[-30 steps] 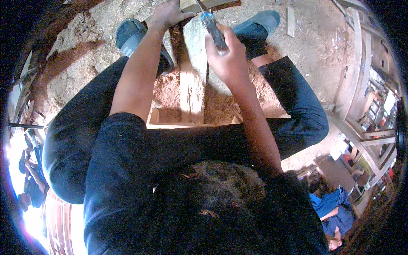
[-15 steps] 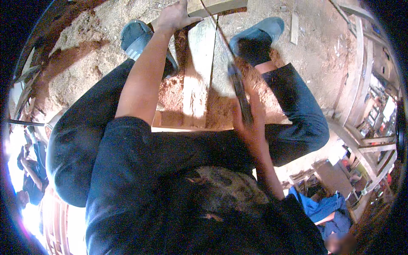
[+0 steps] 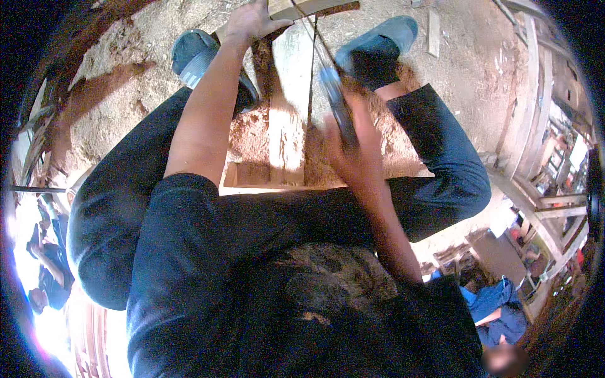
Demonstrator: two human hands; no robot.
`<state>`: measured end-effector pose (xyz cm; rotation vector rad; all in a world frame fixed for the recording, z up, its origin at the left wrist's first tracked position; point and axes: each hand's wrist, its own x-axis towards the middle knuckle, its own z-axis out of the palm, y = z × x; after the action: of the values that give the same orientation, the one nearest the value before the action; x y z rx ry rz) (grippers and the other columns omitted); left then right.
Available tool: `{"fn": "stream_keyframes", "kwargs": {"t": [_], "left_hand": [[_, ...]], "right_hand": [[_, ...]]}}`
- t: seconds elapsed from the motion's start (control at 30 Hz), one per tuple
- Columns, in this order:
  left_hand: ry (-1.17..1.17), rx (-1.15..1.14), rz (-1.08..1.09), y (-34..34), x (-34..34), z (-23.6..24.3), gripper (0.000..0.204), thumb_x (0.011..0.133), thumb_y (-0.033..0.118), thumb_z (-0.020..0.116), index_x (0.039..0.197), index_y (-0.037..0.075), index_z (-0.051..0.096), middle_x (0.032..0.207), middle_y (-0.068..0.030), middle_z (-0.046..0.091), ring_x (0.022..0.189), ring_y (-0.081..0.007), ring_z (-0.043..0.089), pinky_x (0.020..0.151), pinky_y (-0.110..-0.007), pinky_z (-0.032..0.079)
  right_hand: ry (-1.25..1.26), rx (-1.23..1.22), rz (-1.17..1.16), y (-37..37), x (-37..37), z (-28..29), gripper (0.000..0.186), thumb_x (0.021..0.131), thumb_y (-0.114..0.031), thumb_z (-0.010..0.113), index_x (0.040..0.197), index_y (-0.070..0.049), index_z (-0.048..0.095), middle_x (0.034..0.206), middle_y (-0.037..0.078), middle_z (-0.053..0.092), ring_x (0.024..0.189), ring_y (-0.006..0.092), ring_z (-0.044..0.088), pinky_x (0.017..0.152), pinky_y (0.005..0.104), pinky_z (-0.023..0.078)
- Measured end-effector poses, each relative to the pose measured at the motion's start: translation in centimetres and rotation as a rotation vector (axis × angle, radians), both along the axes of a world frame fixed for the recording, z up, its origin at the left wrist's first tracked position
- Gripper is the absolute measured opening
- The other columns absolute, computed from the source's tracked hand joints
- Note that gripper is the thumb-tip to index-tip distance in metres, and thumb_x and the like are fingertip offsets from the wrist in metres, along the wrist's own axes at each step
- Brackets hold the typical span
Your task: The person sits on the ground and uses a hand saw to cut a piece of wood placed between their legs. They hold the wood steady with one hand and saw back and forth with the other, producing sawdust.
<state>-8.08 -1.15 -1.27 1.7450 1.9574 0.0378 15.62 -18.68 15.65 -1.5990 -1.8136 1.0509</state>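
Observation:
At the top edge, my left hand (image 3: 251,24) presses down on a curved wooden piece (image 3: 315,9), thumb stretched to the right along it. Its fingertips are partly cut off by the frame. My right hand (image 3: 356,142), smeared by motion, is closed round the dark handle of a long, thin tool (image 3: 340,104) that looks like a handsaw seen edge-on. The blade runs up and to the left, reaching across the curved piece close to my left thumb. Beneath lies a pale plank (image 3: 291,88), lengthwise between my feet.
My shoes (image 3: 192,55) (image 3: 381,43) flank the plank on sawdust-covered ground (image 3: 132,101). A small wood strip (image 3: 433,33) lies at the far right. Wooden frames (image 3: 545,220) stand at the right. People (image 3: 495,309) (image 3: 50,258) are at the lower right and left.
My right hand and the tool have slid forward and slightly left. My left hand keeps its hold on the curved piece; the whole view has shifted slightly.

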Motion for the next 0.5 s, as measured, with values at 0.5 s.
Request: {"fn": "stream_keyframes", "kwargs": {"t": [0.5], "left_hand": [[-0.085, 0.048, -0.008, 0.4, 3.0, 1.8, 0.095, 0.068, 0.068, 0.070, 0.124, -0.004, 0.047, 0.116, -0.0325, 0.059, 0.108, -0.0450, 0.059, 0.092, -0.050, 0.048]], "right_hand": [[-0.011, -0.144, -0.061, 4.6, -1.3, -1.6, 0.034, 0.093, -0.014, 0.058, 0.124, -0.001, 0.053, 0.105, 0.023, 0.063, 0.099, 0.0306, 0.064, 0.086, 0.0384, 0.049]]}}
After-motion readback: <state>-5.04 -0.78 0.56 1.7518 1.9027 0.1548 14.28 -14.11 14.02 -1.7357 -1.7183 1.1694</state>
